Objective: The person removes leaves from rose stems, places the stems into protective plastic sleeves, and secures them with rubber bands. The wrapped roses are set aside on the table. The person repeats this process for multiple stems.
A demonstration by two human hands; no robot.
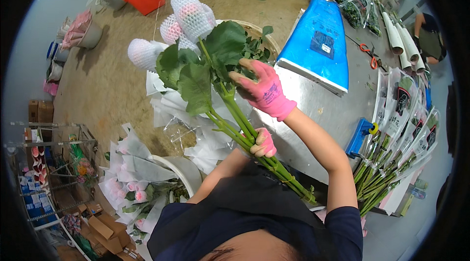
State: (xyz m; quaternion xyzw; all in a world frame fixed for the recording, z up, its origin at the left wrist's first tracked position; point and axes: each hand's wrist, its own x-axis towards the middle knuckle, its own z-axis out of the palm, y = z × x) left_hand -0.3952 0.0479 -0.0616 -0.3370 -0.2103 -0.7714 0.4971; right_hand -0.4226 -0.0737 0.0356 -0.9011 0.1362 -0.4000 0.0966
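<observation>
In my left hand (262, 143), wearing a pink glove, is a bundle of thick green flower stems (235, 110), closed in my fingers around their middle. The pale pink flower heads (189, 15) at the far end wear white foam mesh sleeves, and broad green leaves (226, 42) spread below them. My right hand (262, 85), in a matching glove with tan fingertips, reaches over the upper stems with its fingers spread and bent at the leaves. Whether it grips a leaf there is hard to tell. The cut stem ends point down beside my apron.
A metal table (304, 114) at right bears a blue plastic-wrapped pack (315, 41), red-handled scissors (371, 55), a blue tape dispenser (360, 138) and sleeved flower bunches (400, 114). At lower left, a bucket (187, 173) holds wrapped pink flowers. Another person (429, 37) is at far right.
</observation>
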